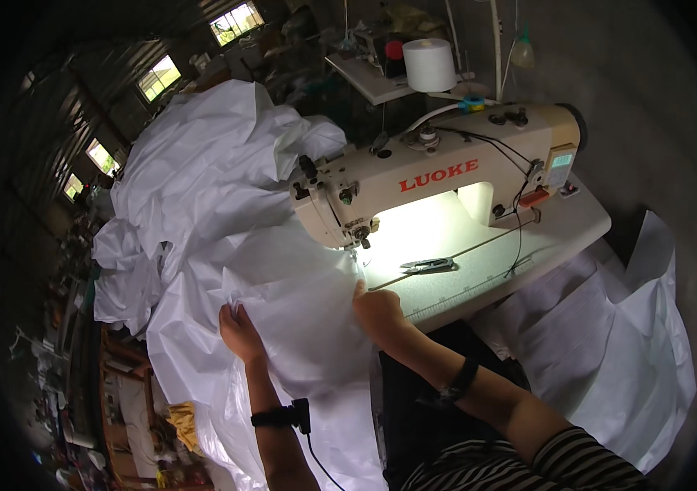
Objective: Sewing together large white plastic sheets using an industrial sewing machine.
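Note:
A big heap of thin white sheet material [226, 221] is gathered at the left of a sewing machine [438, 172] and runs up to its needle area. My left hand [240, 331] is closed on a fold of this sheet, thumb and fingers together. Beside the needle, my right hand [379, 313] grips the sheet's edge, with one fingertip pointing toward the presser foot [354, 252]. The lower fingers of that hand are partly hidden. On the lit machine bed, small thread snips [428, 266] lie to the right of my right hand.
More white sheet [602, 352] hangs at the right below the machine table. A white thread cone [429, 65] stands behind the machine. A dark cable [516, 233] droops over the bed. At the lower left are a wooden rack [111, 425] and a yellow cloth [184, 425].

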A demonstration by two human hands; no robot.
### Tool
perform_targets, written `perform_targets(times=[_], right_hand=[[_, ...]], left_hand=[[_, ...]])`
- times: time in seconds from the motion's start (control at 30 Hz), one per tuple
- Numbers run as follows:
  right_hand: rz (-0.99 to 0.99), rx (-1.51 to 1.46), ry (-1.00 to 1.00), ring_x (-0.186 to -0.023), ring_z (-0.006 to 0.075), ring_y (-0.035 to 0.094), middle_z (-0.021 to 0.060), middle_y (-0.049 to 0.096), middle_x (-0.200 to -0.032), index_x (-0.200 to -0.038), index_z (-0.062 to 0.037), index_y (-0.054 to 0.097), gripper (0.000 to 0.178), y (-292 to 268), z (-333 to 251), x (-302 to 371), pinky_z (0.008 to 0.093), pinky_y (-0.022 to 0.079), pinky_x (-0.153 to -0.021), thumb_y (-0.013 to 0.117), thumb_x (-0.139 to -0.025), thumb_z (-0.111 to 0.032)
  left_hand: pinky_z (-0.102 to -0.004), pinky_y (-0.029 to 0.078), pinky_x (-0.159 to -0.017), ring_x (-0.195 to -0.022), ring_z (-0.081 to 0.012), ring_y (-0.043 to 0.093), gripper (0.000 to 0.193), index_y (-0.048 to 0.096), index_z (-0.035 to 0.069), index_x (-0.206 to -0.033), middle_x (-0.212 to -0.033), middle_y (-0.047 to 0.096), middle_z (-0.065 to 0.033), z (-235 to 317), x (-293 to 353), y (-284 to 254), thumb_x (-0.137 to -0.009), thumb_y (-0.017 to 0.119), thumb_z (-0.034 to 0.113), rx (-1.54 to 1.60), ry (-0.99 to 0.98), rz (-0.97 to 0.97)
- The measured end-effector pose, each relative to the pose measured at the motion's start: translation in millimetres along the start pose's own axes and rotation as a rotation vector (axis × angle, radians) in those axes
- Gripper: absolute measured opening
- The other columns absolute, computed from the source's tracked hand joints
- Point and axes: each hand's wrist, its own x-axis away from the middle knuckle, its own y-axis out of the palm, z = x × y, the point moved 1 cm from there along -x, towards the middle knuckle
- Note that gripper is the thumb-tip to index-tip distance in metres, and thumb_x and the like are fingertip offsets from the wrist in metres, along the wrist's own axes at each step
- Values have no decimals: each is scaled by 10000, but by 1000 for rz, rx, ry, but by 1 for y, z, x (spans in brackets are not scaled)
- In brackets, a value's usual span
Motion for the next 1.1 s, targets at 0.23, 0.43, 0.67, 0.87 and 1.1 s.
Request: perform_targets(times=[0.23,0.43,0.67,0.87,1.1], right_hand=[[-95,6,-21,-528,115,629,-38,647,-640,-1363,0,496,564,-7,-1,-15,260,426,-409,621,-827,-129],[-105,-29,-47,-540,150,642,-26,648,-642,-1392,7,457,609,-4,6,-14,305,461,-432,616,-819,-125],[45,-547,-70,-522,219,643,85,657,-652,-1342,-52,482,437,-22,47,30,353,497,-503,535,-912,-111],[-382,-1125,-43,-614,232,679,78,686,-716,-1135,-56,617,244,-30,76,104,364,531,-615,540,-958,-205],[-453,-1188,-288,-977,299,661,196,676,-1045,-1165,-32,627,269,20,38,116,368,513,-851,537,-961,-182]], left_hand=[[-437,463,-752,-881,-418,585,194,584,-29,-989,-951,611,-219,-1,-8,7,-893,612,138,-66,-220,-185],[-427,433,-979,-1185,-374,527,500,494,24,-1311,-1314,525,-181,67,56,-44,-847,660,109,-149,207,-17],[-622,226,-1106,-1389,-467,265,934,286,38,-1440,-1504,231,-300,115,254,-54,-710,814,284,-82,160,-592],[-421,540,-791,-952,-332,653,308,637,64,-1101,-1084,666,-144,68,278,-87,-796,612,99,93,-115,-657],[-407,539,-624,-733,-308,648,219,628,53,-981,-906,667,-114,109,238,-147,-764,602,64,265,226,-613]])
